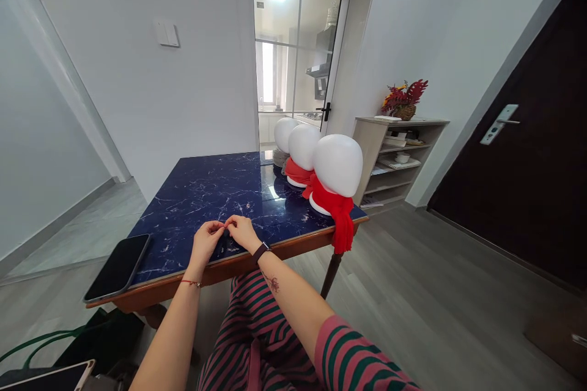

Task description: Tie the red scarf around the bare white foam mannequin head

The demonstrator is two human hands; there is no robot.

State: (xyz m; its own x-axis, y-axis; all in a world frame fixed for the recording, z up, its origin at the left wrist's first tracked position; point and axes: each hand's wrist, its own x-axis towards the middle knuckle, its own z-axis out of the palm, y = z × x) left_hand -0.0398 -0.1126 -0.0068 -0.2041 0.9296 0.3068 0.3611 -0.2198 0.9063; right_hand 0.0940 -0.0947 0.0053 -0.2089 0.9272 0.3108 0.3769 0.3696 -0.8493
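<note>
My left hand and my right hand meet at the near edge of a blue marble-topped table. Their fingertips pinch a small dark object lying on the tabletop; what it is I cannot tell. My right wrist carries a dark watch, my left wrist a thin red string. At the table's right edge stand three white mannequin heads; the nearest head wears a red scarf that hangs over the table edge. The middle head also has a red scarf.
A black phone lies on the table's near left corner. A wooden shelf with a flower basket stands by the right wall, next to a dark door. A glass door is behind the table. A dark bag sits on the floor at the left.
</note>
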